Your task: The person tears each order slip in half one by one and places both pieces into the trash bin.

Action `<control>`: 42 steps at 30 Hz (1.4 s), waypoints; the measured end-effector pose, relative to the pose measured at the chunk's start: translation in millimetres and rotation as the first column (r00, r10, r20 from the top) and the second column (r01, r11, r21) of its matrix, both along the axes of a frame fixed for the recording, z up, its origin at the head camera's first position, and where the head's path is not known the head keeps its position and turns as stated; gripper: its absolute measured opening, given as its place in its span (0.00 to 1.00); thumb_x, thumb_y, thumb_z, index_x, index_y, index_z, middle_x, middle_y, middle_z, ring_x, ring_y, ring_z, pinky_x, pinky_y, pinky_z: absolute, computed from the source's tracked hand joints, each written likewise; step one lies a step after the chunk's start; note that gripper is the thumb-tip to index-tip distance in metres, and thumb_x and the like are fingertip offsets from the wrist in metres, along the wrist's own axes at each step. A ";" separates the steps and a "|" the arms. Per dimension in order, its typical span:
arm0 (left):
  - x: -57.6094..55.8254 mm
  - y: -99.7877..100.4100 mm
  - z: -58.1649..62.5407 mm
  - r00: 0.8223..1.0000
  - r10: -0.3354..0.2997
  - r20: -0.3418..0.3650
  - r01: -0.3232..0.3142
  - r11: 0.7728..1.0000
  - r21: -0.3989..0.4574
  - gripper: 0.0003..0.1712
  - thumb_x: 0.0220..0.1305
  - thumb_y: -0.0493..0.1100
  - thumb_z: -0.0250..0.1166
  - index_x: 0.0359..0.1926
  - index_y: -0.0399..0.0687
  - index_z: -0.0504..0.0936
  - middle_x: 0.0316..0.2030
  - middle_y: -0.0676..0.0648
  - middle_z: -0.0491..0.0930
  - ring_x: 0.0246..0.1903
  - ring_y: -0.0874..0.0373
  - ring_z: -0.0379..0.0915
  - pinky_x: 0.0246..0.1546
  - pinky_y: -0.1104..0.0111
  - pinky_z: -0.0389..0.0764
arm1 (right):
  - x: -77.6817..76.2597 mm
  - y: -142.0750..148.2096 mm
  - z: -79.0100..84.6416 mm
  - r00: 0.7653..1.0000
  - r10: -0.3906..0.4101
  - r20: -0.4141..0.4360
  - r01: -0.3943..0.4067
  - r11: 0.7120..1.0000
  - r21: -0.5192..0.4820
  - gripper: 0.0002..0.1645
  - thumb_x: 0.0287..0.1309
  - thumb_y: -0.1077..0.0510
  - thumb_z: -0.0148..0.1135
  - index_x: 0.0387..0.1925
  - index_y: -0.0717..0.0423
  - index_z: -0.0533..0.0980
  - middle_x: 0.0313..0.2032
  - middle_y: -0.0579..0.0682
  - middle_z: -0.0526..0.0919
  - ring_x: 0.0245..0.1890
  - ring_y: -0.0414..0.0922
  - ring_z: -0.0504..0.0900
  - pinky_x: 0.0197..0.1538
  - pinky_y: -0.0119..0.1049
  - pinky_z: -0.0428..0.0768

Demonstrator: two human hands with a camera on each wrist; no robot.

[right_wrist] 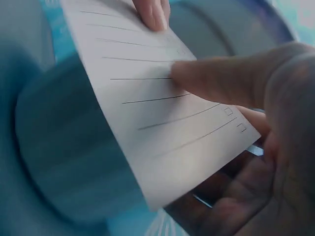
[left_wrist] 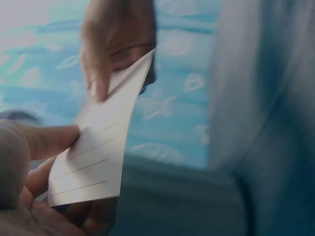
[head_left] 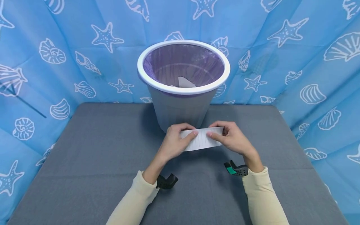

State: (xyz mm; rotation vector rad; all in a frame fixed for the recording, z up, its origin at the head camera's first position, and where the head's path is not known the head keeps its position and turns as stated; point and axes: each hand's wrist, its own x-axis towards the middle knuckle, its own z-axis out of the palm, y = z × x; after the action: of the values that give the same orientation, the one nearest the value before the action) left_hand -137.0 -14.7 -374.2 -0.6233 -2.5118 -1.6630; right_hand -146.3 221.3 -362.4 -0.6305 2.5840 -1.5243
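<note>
A strip of white lined paper (head_left: 202, 142) is stretched between the two hands, low in front of the bin. My left hand (head_left: 175, 142) pinches its left end, thumb on the lined face and fingers behind. At the other end my right hand (head_left: 232, 139) pinches it the same way. In the right wrist view the paper (right_wrist: 133, 113) shows ruled lines and small printed boxes along one edge. The left wrist view shows the sheet (left_wrist: 101, 157) bent slightly between the thumbs. No tear is visible.
A grey waste bin (head_left: 180, 107) with a white rim and purple liner stands at the back of the grey table (head_left: 107, 162). White paper pieces (head_left: 185, 82) lie inside it. Behind hangs a blue shell-print curtain (head_left: 118, 68). Each wrist wears a black device (head_left: 167, 182).
</note>
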 end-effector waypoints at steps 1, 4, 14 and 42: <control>1.4 -6.7 4.0 1.000 0.008 -0.011 -0.008 1.000 0.013 0.08 0.69 0.42 0.68 0.43 0.43 0.88 0.40 0.49 0.86 0.35 0.58 0.78 0.37 0.64 0.78 | 1.7 -5.4 2.9 1.000 0.008 -0.013 -0.009 1.000 -0.022 0.08 0.65 0.61 0.67 0.44 0.60 0.83 0.33 0.54 0.84 0.27 0.47 0.79 0.30 0.36 0.79; 3.8 -23.5 12.5 0.999 0.031 -0.038 -0.029 0.998 0.053 0.08 0.67 0.41 0.69 0.42 0.43 0.89 0.39 0.48 0.87 0.33 0.58 0.79 0.34 0.63 0.78 | 5.9 -20.3 10.3 0.999 0.026 -0.047 -0.030 0.995 -0.091 0.08 0.65 0.63 0.67 0.44 0.60 0.84 0.35 0.54 0.84 0.28 0.49 0.80 0.31 0.37 0.80; 2.9 -42.5 20.0 0.996 0.039 -0.086 -0.024 0.985 0.169 0.08 0.65 0.39 0.71 0.42 0.39 0.89 0.37 0.44 0.87 0.30 0.55 0.81 0.28 0.65 0.80 | 4.3 -52.0 22.3 0.993 -0.015 -0.115 -0.004 0.987 -0.162 0.05 0.64 0.63 0.68 0.40 0.60 0.85 0.34 0.54 0.85 0.25 0.48 0.84 0.29 0.39 0.83; 14.7 -49.5 33.2 0.997 0.051 -0.062 -0.035 0.973 0.227 0.09 0.68 0.39 0.68 0.43 0.38 0.89 0.38 0.44 0.87 0.31 0.53 0.82 0.29 0.63 0.82 | 12.6 -78.3 27.2 0.980 -0.058 -0.191 0.001 0.959 -0.284 0.06 0.61 0.64 0.70 0.40 0.60 0.86 0.36 0.52 0.87 0.30 0.48 0.84 0.33 0.39 0.84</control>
State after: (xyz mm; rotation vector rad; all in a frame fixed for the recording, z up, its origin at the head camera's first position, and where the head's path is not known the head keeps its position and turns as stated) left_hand -122.3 -64.2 -340.9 -0.5865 -2.2302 -1.8431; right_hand -133.6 143.0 -335.2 -0.8111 2.5399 -1.9577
